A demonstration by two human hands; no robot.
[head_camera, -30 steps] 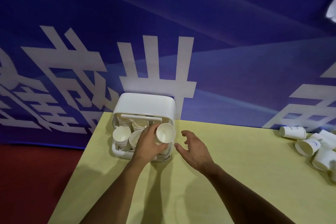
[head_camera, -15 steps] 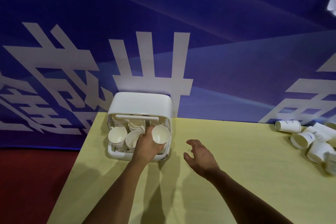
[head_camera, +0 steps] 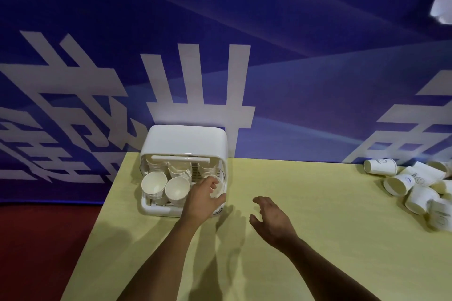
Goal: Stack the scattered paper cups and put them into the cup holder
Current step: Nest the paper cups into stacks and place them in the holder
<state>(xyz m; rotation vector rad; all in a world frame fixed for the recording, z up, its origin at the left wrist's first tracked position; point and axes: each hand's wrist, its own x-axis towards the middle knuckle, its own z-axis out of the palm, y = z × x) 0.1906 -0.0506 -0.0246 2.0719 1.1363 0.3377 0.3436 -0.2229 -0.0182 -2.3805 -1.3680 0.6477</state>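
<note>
A white cup holder (head_camera: 186, 139) with a rounded lid stands at the table's far left, its front open. Stacks of white paper cups lie inside it; two stacks (head_camera: 154, 184) (head_camera: 177, 189) face me with their mouths open. My left hand (head_camera: 203, 199) reaches into the holder's right side and grips a stack of paper cups (head_camera: 217, 187), which sits low in the right slot. My right hand (head_camera: 271, 220) hovers over the table to the right of the holder, fingers spread and relaxed, holding nothing.
Several loose paper cups (head_camera: 401, 183) lie on their sides in a heap at the table's right edge. The yellow table (head_camera: 318, 203) ends at the left beside a red floor (head_camera: 36, 239). A blue banner with white characters hangs right behind the table.
My left hand has pushed the cup stack further down into the holder's right slot. My right hand has drawn back to the right, away from the holder.
</note>
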